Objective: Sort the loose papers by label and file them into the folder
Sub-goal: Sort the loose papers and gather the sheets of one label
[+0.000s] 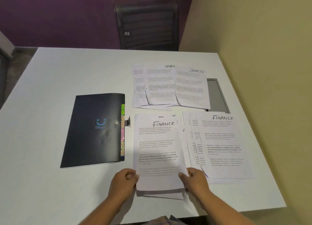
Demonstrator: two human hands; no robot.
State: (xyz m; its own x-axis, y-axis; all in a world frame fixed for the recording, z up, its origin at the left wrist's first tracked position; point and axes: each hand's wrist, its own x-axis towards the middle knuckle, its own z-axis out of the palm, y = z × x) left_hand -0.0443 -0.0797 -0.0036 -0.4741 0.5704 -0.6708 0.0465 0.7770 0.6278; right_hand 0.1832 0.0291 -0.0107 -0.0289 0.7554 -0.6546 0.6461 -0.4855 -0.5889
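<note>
While the sorting looks well along, none of the filing is done: on the table (pixel 67 72), the one dark folder (pixel 94 130) lies closed beyond your left hand (pixel 123 182). Two fanned piles lie out: the Sports pile (pixel 168 86), at least three sheets, far beyond both hands, and the Finance pile (pixel 222 145), about four, just beyond your right hand (pixel 195 180). Both hands pinch the lower corners of a third stack (pixel 157 148), Finance on top. Four tabs (pixel 122 133) edge the folder.
</note>
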